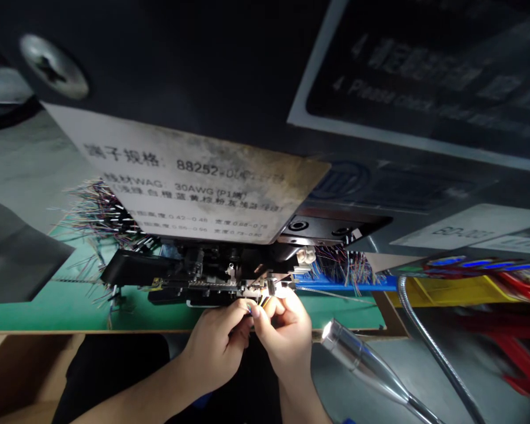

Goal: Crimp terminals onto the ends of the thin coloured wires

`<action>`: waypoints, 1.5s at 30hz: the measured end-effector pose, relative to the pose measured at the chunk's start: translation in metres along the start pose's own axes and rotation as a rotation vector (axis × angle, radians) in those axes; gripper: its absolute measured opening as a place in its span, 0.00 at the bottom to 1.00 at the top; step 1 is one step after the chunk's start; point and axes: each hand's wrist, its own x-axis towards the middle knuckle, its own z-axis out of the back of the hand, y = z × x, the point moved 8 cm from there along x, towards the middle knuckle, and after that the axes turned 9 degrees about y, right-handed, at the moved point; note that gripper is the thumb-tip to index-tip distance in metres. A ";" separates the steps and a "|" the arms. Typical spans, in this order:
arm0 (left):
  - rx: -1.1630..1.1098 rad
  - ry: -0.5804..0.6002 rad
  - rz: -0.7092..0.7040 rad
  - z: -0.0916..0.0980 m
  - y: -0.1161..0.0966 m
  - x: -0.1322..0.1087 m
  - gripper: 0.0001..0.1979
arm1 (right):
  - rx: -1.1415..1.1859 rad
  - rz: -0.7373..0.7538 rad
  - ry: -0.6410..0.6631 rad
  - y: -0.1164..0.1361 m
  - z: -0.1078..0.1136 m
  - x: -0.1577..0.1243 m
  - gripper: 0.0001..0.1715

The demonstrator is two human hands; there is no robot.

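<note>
Thin coloured wires (261, 300) run between my two hands at the front of a crimping machine (229, 280). My left hand (221, 335) is closed in a pinch, with thumb and forefinger on the wires. Close beside it, my right hand (285, 330) pinches the same wires between thumb and fingers, its fingertips brightly lit. The wire ends point toward the machine's metal tooling (271, 285), just beyond my fingertips. Exactly where the ends lie is hidden by glare and the fingers.
The dark machine housing (181, 53) with a white label (194, 182) fills the upper view. Bundles of wires lie on the green bench (159, 318) at left (99, 215) and back right (344, 265). A lit gooseneck lamp (366, 365) stands right, near a yellow bin (454, 291).
</note>
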 end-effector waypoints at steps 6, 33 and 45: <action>-0.027 0.019 0.020 0.000 0.000 0.001 0.08 | -0.028 0.014 0.017 0.002 0.002 0.000 0.10; -0.136 -0.062 -0.023 0.004 -0.002 -0.001 0.08 | 0.073 -0.010 0.032 -0.016 0.003 -0.005 0.15; 0.020 -0.091 -0.030 0.006 -0.005 -0.004 0.13 | -0.050 0.057 -0.035 0.011 0.004 -0.004 0.19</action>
